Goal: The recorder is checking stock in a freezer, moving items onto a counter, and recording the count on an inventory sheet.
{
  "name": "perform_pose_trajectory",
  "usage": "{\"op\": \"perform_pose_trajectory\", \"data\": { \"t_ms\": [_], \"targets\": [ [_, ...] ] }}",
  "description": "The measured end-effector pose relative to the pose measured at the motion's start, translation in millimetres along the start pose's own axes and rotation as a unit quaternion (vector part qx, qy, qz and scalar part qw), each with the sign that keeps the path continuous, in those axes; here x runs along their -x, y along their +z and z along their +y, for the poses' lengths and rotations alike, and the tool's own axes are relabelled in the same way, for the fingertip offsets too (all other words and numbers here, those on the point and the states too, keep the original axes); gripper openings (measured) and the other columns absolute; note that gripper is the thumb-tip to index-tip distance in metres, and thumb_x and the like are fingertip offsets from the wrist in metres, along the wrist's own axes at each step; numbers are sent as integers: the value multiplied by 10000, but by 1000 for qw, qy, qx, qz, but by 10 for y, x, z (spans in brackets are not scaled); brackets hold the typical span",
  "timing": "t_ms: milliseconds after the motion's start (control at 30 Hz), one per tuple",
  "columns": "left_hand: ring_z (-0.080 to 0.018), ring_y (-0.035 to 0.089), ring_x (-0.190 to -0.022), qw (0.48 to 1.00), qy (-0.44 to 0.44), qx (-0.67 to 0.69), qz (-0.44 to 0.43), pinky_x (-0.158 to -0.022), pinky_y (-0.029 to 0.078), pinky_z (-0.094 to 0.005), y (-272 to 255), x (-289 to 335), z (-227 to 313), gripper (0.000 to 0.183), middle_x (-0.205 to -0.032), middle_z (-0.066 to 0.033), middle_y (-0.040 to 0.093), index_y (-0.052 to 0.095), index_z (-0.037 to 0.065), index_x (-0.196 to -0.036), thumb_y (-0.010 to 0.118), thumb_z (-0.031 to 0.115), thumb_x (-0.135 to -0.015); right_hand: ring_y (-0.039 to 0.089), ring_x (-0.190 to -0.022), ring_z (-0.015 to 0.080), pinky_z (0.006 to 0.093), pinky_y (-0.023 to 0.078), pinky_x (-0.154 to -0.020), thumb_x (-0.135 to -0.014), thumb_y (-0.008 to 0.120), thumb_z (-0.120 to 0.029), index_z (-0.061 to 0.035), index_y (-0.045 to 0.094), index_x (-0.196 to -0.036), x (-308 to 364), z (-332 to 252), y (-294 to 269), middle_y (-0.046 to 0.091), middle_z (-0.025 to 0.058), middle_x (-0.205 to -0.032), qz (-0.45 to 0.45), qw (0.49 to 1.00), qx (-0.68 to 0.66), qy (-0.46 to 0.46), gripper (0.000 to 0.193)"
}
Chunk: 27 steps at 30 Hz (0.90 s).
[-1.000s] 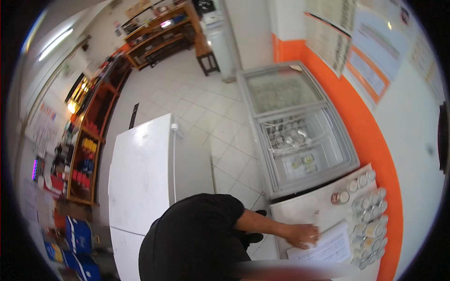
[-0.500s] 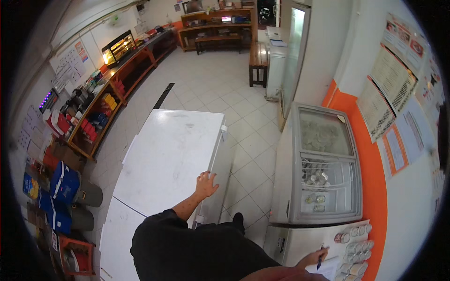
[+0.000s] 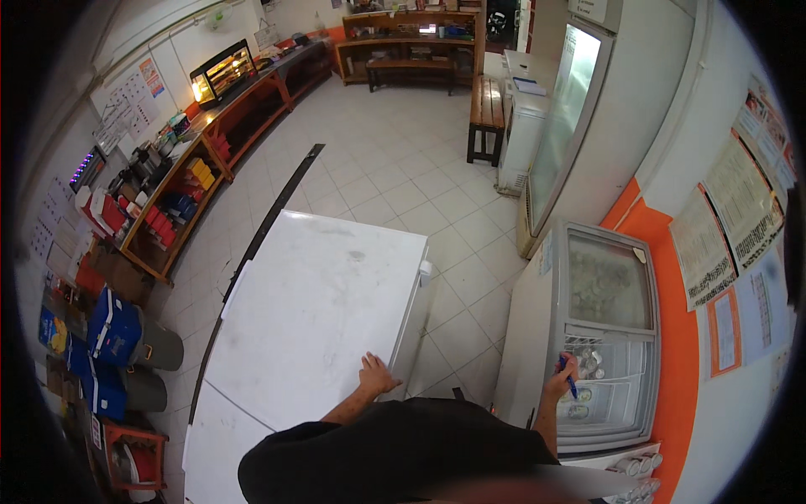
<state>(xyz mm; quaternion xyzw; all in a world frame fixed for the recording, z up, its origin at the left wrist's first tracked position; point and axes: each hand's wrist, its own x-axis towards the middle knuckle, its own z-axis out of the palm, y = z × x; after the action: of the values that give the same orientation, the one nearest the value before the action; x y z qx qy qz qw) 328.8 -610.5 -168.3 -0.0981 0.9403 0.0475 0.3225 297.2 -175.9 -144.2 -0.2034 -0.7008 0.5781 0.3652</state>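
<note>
My left hand rests with its fingers spread on the white lid of a chest freezer, close to the lid's right edge. In my right hand is a blue pen, raised beside the glass-topped display freezer. Cans and pale wrapped items show inside that freezer through its glass top. A blurred white sheet-like shape lies below my right arm; I cannot tell exactly what it is.
More cans stand on a white top at the lower right. An upright glass-door fridge and a wooden bench stand farther off. Blue cool boxes and wooden shelves line the left. Papers hang on the right wall.
My right hand has lifted with the pen from the white top by the cans, up to the display freezer. My left hand stays on the lid's edge. The view has shifted.
</note>
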Motion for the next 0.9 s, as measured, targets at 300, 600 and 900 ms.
{"op": "perform_pose_trajectory", "data": {
  "t_ms": [300,600,900],
  "targets": [
    [-324,526,-1214,991,37,112,-64,-992,415,-495,-979,-887,391,804,-1328,-161,537,437,169,-1400,452,725,-819,403,-768,78,222,361,-626,-816,382,-37,-52,528,-1223,-1381,388,1146,487,16,-981,-113,986,16,-123,432],
    [-334,506,-1231,975,80,204,-18,-1007,416,-453,-1765,-1948,1304,755,-1324,-190,534,414,133,-1406,503,634,-849,442,-662,80,207,375,-583,-879,475,-102,-210,215,-1506,-3451,-694,3563,520,7,-778,-343,928,-144,25,687],
    [-400,464,-1250,965,50,256,-15,-1026,389,-471,-1863,-2422,1178,762,-1339,-247,492,341,156,-1442,530,599,-851,615,-599,237,399,512,-613,-851,474,-272,-257,42,-1521,-3982,-4462,6706,641,164,-784,-561,723,112,-388,797]
  ]
}}
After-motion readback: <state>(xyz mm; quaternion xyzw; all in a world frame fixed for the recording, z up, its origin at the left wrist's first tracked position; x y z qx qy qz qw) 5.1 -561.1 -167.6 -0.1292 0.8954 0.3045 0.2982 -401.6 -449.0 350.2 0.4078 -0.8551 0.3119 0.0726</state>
